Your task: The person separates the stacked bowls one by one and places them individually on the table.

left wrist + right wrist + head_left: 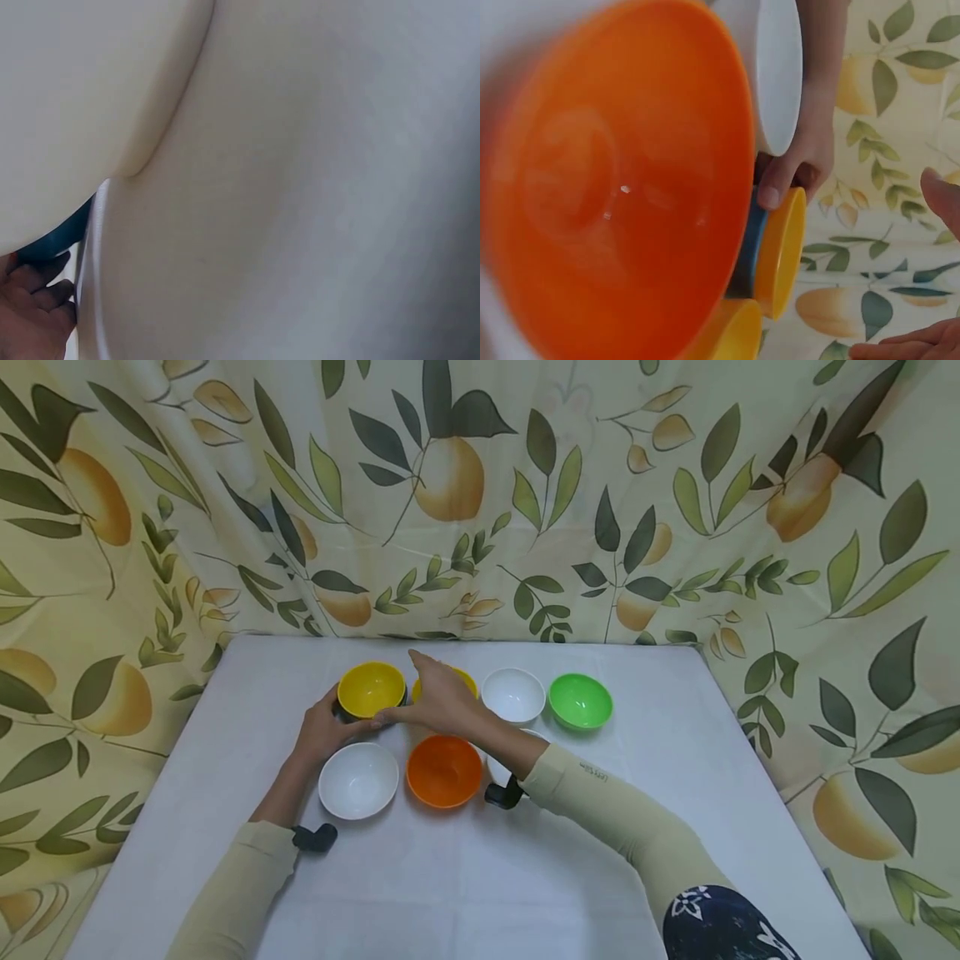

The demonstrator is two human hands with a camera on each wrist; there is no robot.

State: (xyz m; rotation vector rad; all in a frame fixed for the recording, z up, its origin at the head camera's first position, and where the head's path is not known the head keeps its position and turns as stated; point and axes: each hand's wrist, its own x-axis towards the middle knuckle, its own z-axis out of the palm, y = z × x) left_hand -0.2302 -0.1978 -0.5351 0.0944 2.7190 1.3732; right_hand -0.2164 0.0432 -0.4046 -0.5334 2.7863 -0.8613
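Observation:
Toward the back left of the table in the head view, a yellow bowl [371, 689] sits in a dark blue bowl [747, 255]. My left hand [326, 728] grips this pair from the left side, its thumb against the blue bowl in the right wrist view. Just right of the pair, my right hand [444, 700] hovers with thumb and fingers spread, holding nothing. It partly covers a second yellow bowl [468, 682]. In the left wrist view a blurred pale surface fills most of the picture, and only the left fingers [45, 292] show beside the blue bowl.
A white bowl [513, 695] and a green bowl [581, 702] stand at the back right. Closer in are another white bowl [358, 781], an orange bowl [444, 771] and a white bowl mostly behind my right wrist. A leaf-patterned curtain [465, 568] borders the white table [450, 877].

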